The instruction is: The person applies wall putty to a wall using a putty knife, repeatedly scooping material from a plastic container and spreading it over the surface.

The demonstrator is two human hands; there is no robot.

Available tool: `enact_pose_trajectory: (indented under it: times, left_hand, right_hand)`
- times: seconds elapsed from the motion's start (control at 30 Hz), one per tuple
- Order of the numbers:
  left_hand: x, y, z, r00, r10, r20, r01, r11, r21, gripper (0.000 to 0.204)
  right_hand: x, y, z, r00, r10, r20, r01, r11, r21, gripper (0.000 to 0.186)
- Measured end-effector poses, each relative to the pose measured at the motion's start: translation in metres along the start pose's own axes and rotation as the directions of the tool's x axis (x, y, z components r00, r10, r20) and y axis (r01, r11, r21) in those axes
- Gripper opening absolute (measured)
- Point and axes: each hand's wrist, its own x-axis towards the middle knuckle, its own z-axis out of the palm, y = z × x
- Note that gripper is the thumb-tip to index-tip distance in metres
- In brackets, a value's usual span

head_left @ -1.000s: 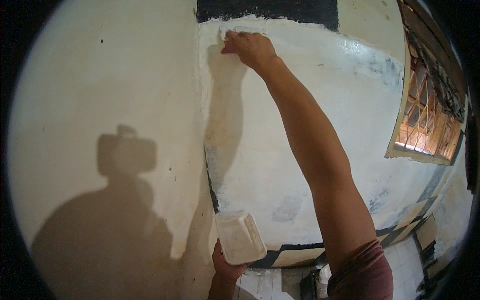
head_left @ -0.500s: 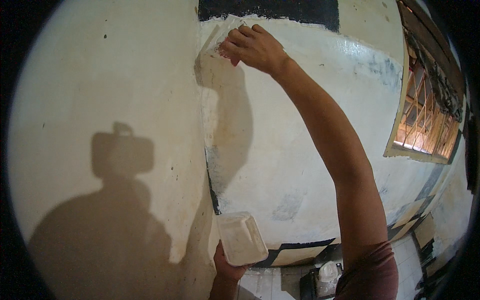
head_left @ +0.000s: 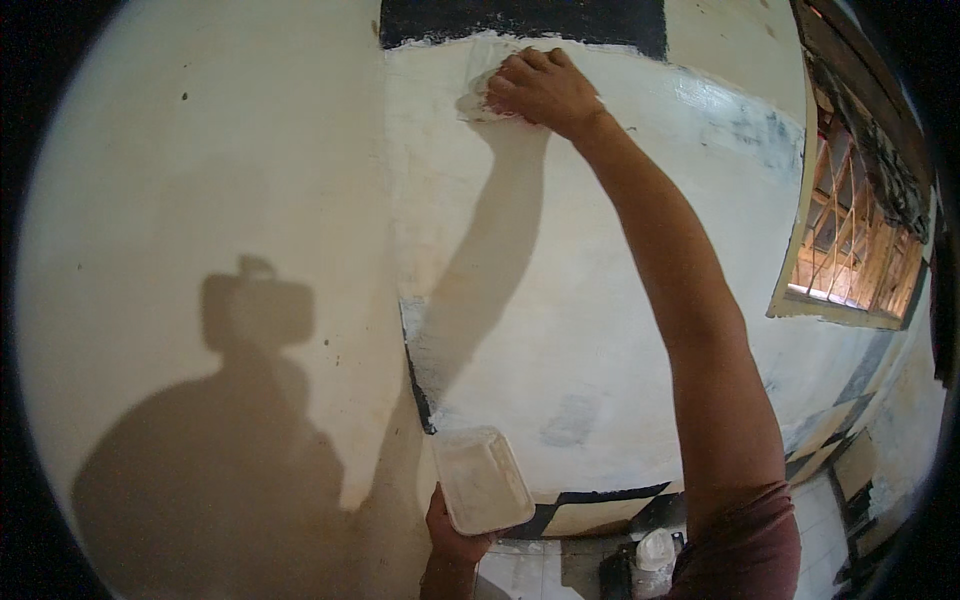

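Note:
High on the white-coated wall (head_left: 600,280), just below a black painted band, my right hand (head_left: 550,92) is closed around a putty scraper (head_left: 484,88). White paste smears its flat blade, which lies against the wall; a reddish part shows by my fingers, and the rest of the grip is hidden. Low down near the wall corner, my left hand (head_left: 455,535) holds a shallow rectangular plastic tub (head_left: 486,480) from below, its open side tilted toward me. Whitish residue coats the inside of the tub.
A bare cream wall (head_left: 150,200) meets the coated one at a corner on the left and carries my shadow. A barred window (head_left: 850,220) is at the right. Below, a white container (head_left: 655,550) stands on a dark object above the tiled floor (head_left: 520,570).
My right hand has moved the scraper to the right along the wall, away from the corner. The tub in my left hand has stayed nearly in place. The view has shifted slightly.

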Motion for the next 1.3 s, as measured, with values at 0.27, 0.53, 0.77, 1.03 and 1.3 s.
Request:
enact_pose_trajectory:
  times: [0.27,0.53,0.77,1.03,1.3]
  left_hand:
    - [0.018,-0.033,0.022,0.981,-0.135,-0.143,0.126,0.99,-0.071,0.06]
    - [0.03,-0.082,0.037,0.962,-0.218,-0.163,0.221,0.975,-0.001,0.068]
    - [0.052,-0.118,0.041,0.959,-0.27,-0.085,0.265,0.962,-0.065,0.061]
    - [0.065,-0.136,0.052,0.926,-0.375,-0.049,0.369,0.924,-0.104,0.059]
    - [0.071,-0.142,0.032,0.914,-0.404,-0.036,0.396,0.909,-0.13,0.06]
  right_hand:
    - [-0.116,0.119,-0.037,0.991,-0.06,0.123,0.085,0.975,-0.204,0.038]
    - [-0.249,0.239,-0.096,0.994,-0.026,0.102,0.045,0.981,-0.188,0.045]
    - [-0.312,0.167,-0.134,0.843,0.538,0.019,-0.521,0.806,0.282,0.024]
    - [-0.373,-0.048,-0.209,0.092,0.333,0.938,-0.489,-0.806,0.334,0.022]
    - [-0.395,-0.124,-0.221,-0.046,0.108,0.993,-0.461,-0.884,0.075,0.014]
